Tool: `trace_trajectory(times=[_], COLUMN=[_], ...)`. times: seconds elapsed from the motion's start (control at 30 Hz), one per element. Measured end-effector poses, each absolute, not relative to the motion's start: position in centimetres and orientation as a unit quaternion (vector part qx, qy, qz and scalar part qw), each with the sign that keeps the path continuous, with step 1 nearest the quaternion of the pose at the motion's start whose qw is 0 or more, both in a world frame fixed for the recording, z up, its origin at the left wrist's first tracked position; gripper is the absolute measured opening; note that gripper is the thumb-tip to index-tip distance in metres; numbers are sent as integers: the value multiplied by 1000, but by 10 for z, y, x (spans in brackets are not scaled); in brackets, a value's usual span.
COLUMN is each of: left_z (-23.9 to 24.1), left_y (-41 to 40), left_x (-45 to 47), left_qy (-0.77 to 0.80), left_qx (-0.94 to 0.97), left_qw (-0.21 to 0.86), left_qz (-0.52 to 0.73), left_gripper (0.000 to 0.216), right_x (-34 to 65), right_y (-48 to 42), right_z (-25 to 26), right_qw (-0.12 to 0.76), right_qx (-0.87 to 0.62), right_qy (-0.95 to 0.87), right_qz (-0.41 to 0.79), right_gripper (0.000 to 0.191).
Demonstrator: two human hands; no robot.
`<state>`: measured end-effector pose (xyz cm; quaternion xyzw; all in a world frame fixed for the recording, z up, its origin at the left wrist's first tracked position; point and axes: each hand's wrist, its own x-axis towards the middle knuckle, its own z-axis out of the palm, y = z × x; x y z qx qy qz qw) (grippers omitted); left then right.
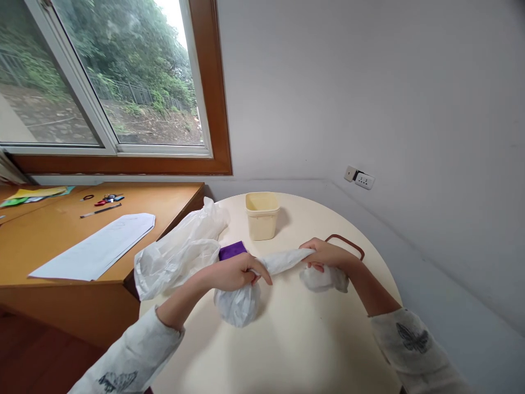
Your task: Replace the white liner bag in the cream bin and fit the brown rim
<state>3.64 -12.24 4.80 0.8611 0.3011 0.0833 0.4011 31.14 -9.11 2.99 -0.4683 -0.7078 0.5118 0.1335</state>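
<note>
A white plastic bag is stretched and bunched lengthwise between my two hands, above the round table. My left hand is closed round one end, and a crumpled, rounded part of white plastic hangs below it. My right hand grips the other end, with more bunched plastic under its fingers. Whether these bunches are all one bag I cannot tell. Behind my left hand lies a purple flat item, partly hidden. A larger white plastic bag lies loose at the table's left edge.
A cream plastic bin stands at the back of the round table. A brown curved handle or frame shows behind my right hand. On the wooden desk at left are paper sheets, a pen and keys.
</note>
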Motion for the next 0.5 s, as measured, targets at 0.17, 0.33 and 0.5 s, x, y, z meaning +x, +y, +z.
trace_trajectory(times=[0.17, 0.33, 0.5], left_z=[57, 58, 56], left_y=[-123, -119, -117], left_x=[41, 42, 39], left_qy=[368, 382, 394], left_qx=[867, 858, 843], left_qw=[322, 324, 349], left_qz=[96, 115, 110], left_gripper=[50, 50, 44], right_x=[326, 330, 331], right_y=[-101, -106, -107], right_z=[45, 45, 44], right_qw=[120, 118, 129], right_qx=[-448, -421, -399], right_qy=[-689, -697, -699], right_qz=[557, 568, 579], right_gripper=[22, 25, 28])
